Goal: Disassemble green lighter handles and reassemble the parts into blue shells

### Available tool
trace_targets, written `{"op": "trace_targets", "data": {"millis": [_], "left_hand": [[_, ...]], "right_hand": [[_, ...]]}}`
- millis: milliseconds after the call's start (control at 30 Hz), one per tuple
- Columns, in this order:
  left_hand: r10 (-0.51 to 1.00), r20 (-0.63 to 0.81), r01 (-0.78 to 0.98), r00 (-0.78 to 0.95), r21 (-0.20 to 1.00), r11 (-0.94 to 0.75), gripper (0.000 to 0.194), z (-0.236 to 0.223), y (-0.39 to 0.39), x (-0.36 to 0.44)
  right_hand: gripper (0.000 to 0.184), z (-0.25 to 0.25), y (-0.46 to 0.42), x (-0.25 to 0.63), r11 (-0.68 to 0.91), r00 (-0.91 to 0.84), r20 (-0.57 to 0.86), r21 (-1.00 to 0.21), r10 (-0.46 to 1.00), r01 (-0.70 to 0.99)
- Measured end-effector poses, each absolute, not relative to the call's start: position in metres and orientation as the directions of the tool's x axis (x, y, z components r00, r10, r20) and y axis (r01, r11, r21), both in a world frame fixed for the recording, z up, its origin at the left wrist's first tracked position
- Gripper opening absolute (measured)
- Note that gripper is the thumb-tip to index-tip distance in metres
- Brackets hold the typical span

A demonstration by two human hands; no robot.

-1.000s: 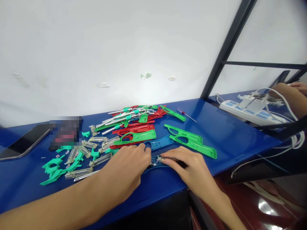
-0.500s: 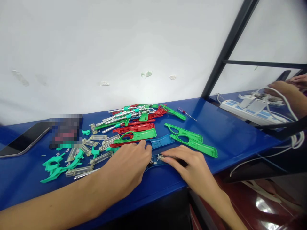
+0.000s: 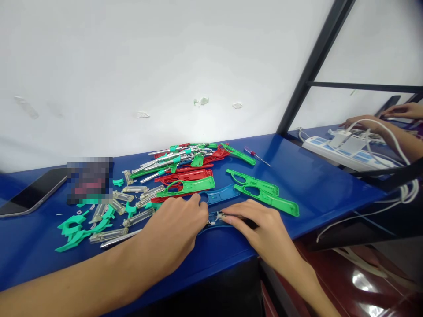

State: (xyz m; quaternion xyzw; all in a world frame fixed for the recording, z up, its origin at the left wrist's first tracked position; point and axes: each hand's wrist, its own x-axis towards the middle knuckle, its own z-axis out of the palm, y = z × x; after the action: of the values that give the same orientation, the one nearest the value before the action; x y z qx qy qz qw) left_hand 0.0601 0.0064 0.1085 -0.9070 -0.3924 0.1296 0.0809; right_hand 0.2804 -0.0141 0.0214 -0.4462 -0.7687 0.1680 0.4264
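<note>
A blue lighter casing half [image 3: 218,225] lies near the table's front edge, between my hands. My left hand [image 3: 183,222] is closed over its left end, fingers bent down onto it; the fingertips are hidden. From the right, my right hand [image 3: 261,222] pinches a small clear lighter fuel tank [image 3: 223,216] at the casing, mostly covered by the fingers. Small white and metal parts show between the hands. Behind them rests another blue casing half [image 3: 221,194]. A metal lighter tube [image 3: 120,240] passes behind my left forearm.
Green casing halves [image 3: 269,200] lie to the right, and a heap of red and green casings and metal tubes [image 3: 168,163] behind. Clear tanks [image 3: 109,235] and green triggers [image 3: 71,229] lie left, near a phone [image 3: 33,189]. A screwdriver [image 3: 257,156], power strip [image 3: 346,154] and another person's hands are further right.
My hands hold almost the same position at the blue casing, with the view shifted slightly. At the far right, the other person's hands have moved leftward and apart.
</note>
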Motion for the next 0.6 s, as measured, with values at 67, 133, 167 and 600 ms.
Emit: {"op": "trace_targets", "data": {"millis": [67, 133, 167, 600], "left_hand": [[0.731, -0.168, 0.688, 0.661, -0.253, -0.68, 0.019, 0.107, 0.007, 0.06], [0.729, -0.162, 0.687, 0.664, -0.252, -0.682, 0.018, 0.104, 0.008, 0.059], [0.728, -0.158, 0.686, 0.667, -0.25, -0.683, 0.018, 0.102, 0.009, 0.058], [0.687, -0.074, 0.68, 0.723, -0.104, -0.726, 0.027, 0.087, 0.019, 0.043]], "right_hand": [[0.011, 0.021, -0.014, 0.28, 0.552, -0.24, 0.512, -0.636, 0.825, 0.539], [0.011, 0.021, -0.014, 0.28, 0.559, -0.241, 0.52, -0.634, 0.819, 0.534], [0.01, 0.021, -0.014, 0.28, 0.562, -0.24, 0.523, -0.633, 0.818, 0.532], [0.011, 0.021, -0.015, 0.28, 0.581, -0.239, 0.552, -0.607, 0.799, 0.542]]}}
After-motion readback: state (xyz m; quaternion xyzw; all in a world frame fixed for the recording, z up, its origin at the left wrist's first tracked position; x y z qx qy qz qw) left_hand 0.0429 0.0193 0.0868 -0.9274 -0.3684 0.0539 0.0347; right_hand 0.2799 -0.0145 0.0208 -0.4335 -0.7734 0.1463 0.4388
